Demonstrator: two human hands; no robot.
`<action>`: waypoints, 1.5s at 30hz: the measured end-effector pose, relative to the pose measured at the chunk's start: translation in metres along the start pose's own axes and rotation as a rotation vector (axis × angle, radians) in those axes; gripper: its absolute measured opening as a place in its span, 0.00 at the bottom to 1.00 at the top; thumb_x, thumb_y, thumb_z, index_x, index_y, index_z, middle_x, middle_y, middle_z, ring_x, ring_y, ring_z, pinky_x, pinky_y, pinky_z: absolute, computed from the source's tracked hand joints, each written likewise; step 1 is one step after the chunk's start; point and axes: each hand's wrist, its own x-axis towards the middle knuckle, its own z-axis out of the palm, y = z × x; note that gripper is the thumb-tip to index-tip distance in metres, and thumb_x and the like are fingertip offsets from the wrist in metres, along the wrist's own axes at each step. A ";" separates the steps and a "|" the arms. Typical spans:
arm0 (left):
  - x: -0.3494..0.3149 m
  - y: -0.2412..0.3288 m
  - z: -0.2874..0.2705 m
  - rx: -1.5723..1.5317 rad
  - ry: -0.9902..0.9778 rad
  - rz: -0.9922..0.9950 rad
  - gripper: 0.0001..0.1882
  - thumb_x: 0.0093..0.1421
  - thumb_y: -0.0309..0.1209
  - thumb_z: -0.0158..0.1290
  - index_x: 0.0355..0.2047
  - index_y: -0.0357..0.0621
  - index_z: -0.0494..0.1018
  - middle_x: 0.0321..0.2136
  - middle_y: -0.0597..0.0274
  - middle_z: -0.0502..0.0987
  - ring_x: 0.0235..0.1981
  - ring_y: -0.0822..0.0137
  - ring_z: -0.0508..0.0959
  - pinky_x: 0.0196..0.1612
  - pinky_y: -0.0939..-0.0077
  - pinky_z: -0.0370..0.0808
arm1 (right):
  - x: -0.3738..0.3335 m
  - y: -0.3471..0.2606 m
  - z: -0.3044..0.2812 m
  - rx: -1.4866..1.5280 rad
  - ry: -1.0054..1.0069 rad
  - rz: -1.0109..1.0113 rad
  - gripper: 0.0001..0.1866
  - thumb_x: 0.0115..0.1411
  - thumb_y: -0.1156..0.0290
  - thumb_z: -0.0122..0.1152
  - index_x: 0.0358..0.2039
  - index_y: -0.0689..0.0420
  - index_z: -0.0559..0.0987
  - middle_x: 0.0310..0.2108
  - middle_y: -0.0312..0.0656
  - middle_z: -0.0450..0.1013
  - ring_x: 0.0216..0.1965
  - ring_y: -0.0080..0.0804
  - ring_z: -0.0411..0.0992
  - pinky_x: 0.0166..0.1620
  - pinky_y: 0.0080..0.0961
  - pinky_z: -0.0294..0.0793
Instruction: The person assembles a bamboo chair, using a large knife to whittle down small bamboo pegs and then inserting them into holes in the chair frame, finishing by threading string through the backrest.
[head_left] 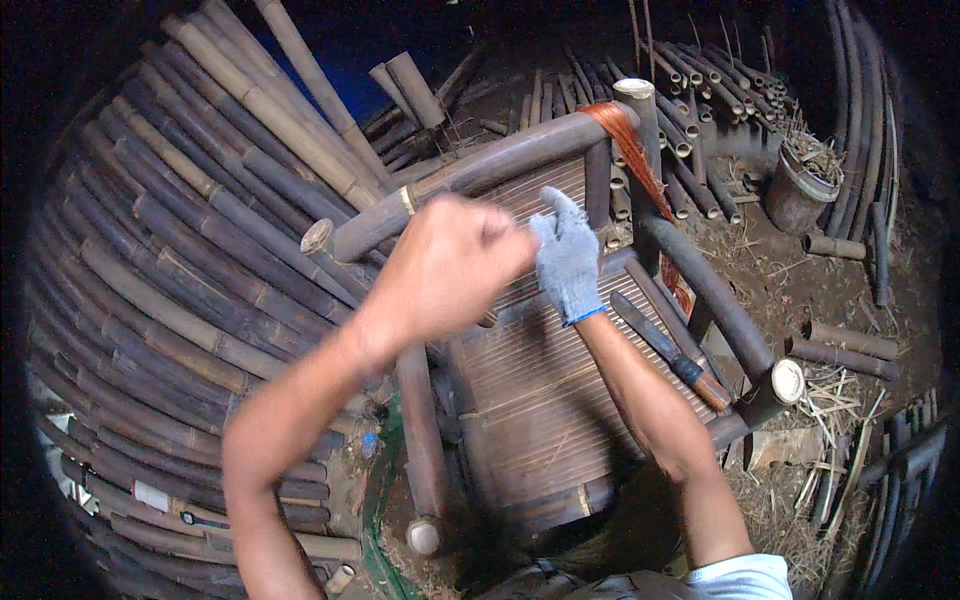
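Note:
In front of me is a dark bamboo chair point(500, 160) with a slatted seat point(540, 400). My left hand point(445, 265) is bare and closed, raised over the chair near its top rail. Motion smears it slightly, and whatever its fingers may hold is hidden. Close beside it is my right hand point(570, 255), in a grey knitted glove with a blue cuff. At least one gloved finger points up and away, and I see nothing in that hand. A long knife point(660, 340) with a wooden handle lies along the seat's right side. Orange strands point(630, 150) hang around the chair's upper right corner.
Many dark bamboo poles point(180, 270) are stacked on the left. Cut bamboo tubes point(690, 110) are piled at the back right, near a bucket of shavings point(805, 180). Short bamboo pieces point(845, 350) and scattered shavings point(790, 510) lie on the dirt floor at right.

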 end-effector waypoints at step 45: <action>-0.204 -0.077 0.053 -1.056 0.888 0.173 0.16 0.57 0.34 0.59 0.19 0.38 0.69 0.16 0.64 0.67 0.20 0.69 0.65 0.18 0.76 0.57 | 0.062 0.016 0.061 0.067 -0.363 -0.394 0.24 0.64 0.72 0.50 0.61 0.57 0.66 0.46 0.48 0.78 0.47 0.45 0.76 0.56 0.34 0.72</action>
